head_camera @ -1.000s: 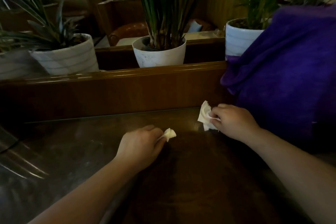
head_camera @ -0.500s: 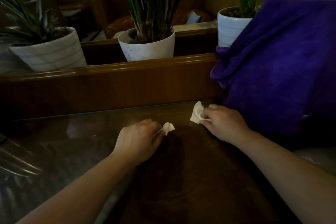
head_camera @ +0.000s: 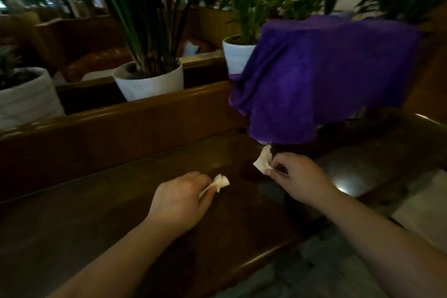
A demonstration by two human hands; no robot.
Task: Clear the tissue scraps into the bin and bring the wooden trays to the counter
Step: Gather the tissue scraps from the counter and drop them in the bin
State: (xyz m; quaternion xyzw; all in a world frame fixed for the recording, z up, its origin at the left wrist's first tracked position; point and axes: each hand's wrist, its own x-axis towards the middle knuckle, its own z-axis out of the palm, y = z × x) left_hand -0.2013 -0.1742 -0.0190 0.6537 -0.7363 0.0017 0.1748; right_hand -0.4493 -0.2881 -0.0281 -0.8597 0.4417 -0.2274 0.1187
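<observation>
My left hand [head_camera: 180, 199] pinches a small crumpled white tissue scrap [head_camera: 221, 181] just above the dark wooden table [head_camera: 96, 220]. A larger white tissue scrap [head_camera: 262, 161] is gripped by my right hand [head_camera: 300, 178] near the foot of a purple cloth. Both hands hover close to the table top. No bin and no wooden trays are in view.
A purple cloth [head_camera: 326, 75] drapes over something at the table's right end. A wooden partition [head_camera: 121, 126] runs behind the table, with white plant pots [head_camera: 150, 82] on the ledge beyond. The table's front edge [head_camera: 266, 256] drops to a grey floor [head_camera: 314, 273] at lower right.
The view has swung right and tilted, so the table edge and floor now show. Both hands keep their tissue scraps and sit slightly lifted off the table.
</observation>
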